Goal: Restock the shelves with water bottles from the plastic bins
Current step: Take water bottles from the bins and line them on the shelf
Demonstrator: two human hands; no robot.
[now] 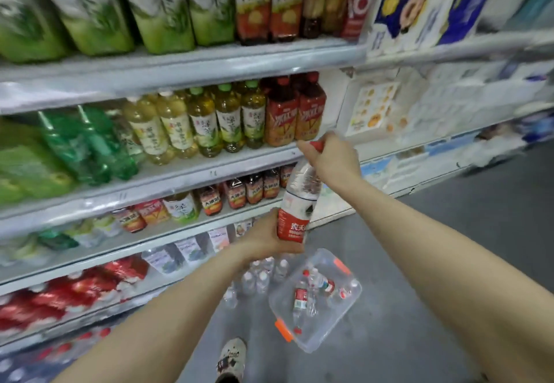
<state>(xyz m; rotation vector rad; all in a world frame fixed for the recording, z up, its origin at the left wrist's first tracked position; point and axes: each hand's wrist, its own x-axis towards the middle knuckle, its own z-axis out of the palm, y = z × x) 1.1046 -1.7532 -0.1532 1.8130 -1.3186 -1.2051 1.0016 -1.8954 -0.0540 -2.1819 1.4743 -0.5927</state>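
I hold one clear water bottle (296, 203) with a red label and red cap upright in front of the shelves. My left hand (266, 238) grips its lower part around the label. My right hand (329, 158) grips its neck and cap from above. Below on the floor lies a clear plastic bin (341, 319) with orange latches, holding a few more red-labelled water bottles (301, 295). Several small water bottles (257, 277) stand on the floor beside the bin, at the foot of the shelves.
The shelf unit (180, 173) on the left is packed with green tea, iced tea and green soda bottles; red packs fill the lowest tiers. Paper goods fill the shelves at right. Grey aisle floor (434, 247) stretches to the right. My shoe (230, 358) is near the bin.
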